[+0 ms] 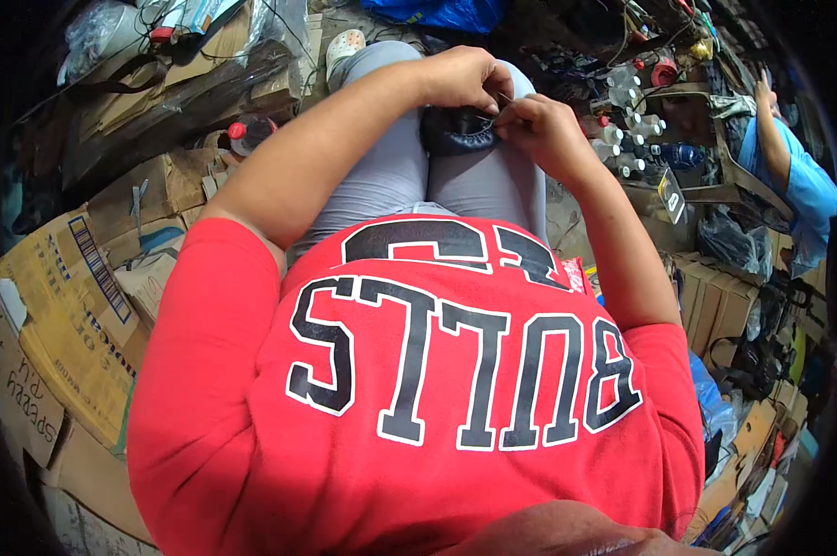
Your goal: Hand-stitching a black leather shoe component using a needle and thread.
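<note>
A black leather shoe (457, 132) rests across my lap between my thighs, its gathered edge facing me. My left hand (469, 78) is over the shoe's far side, fingers pinched together and pointing down at its opening. On the shoe's right edge, my right hand (535, 130) has its thumb and fingers closed close to the leather. A thin, thread-like line shows between the two hands, too fine to make out clearly. What each pinch holds is hidden by the fingers.
Cardboard boxes (62, 278) are piled at my left, below a bottle with a red cap (250, 134). Several clear plastic bottles (630, 130) stand at my right. Beyond them is a person in a blue shirt (798, 181). A blue plastic bag (446, 11) lies ahead.
</note>
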{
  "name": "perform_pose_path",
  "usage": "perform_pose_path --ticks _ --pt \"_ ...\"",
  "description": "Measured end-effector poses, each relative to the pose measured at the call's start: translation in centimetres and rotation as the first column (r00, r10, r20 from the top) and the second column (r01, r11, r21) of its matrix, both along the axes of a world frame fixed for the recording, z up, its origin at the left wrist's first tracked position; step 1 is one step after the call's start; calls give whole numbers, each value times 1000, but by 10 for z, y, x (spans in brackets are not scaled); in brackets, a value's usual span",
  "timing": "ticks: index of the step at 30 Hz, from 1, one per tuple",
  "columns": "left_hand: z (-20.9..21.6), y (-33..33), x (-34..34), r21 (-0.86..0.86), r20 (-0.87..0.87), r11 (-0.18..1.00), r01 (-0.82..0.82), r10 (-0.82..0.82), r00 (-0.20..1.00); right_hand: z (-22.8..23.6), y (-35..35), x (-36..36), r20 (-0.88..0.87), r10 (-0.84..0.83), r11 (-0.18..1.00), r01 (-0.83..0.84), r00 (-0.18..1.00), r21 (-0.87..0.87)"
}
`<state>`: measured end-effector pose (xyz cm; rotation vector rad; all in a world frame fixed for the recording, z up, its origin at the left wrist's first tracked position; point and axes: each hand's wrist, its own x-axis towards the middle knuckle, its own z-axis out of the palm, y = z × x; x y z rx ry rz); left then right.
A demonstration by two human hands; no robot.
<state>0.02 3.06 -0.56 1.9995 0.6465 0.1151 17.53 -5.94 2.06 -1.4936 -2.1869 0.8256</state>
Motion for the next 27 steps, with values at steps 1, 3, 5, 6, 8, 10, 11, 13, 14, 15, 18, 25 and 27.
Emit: perform_pose_path --ticks 1,3,5,6,8,10,11,13,14,15,18,25,27 --pt "-9 0 -2 178 176 981 -80 49 983 -2 1 1 -9 2 1000 -2 1000 1" --pt "-1 -22 -10 430 179 883 -190 123 976 -7 -2 10 -334 -253 930 133 908 -343" --pt "3 -36 -24 479 301 765 -430 317 899 -7 4 24 -404 -325 860 90 855 -502" --pt "7 -39 -33 397 227 829 -394 327 917 -10 6 28 -463 -348 858 79 815 -507" --pt "22 -50 -55 253 48 918 -305 303 952 -24 0 28 -439 -253 924 80 862 -374" --pt "32 -51 -81 195 -57 946 -258 274 960 -9 -5 12 -175 -34 998 25 984 -55" --pt "34 -49 -93 291 -168 932 -217 273 947 -11 -5 14 -69 6 997 0 998 82" --pt "42 -42 -93 381 -278 911 -157 275 920 -27 1 22 -137 -166 976 183 976 117" --pt "49 -37 -87 377 -243 887 -268 373 895 -40 4 30 -203 -327 923 358 923 140" --pt "52 -32 -81 368 -209 852 -374 467 859 -57 10 39 -467 -519 849 495 716 -184" --pt "36 -39 -40 -14 370 833 -553 518 771 -51 29 29 -813 -560 778 237 -158 -582" --pt "33 -34 -10 -909 370 415 26 778 508 -39 18 31 -681 -664 748 -299 -310 -593" --pt "25 -27 -21 -911 352 413 -26 806 476 -44 15 36 -693 -684 720 -364 -229 -590"
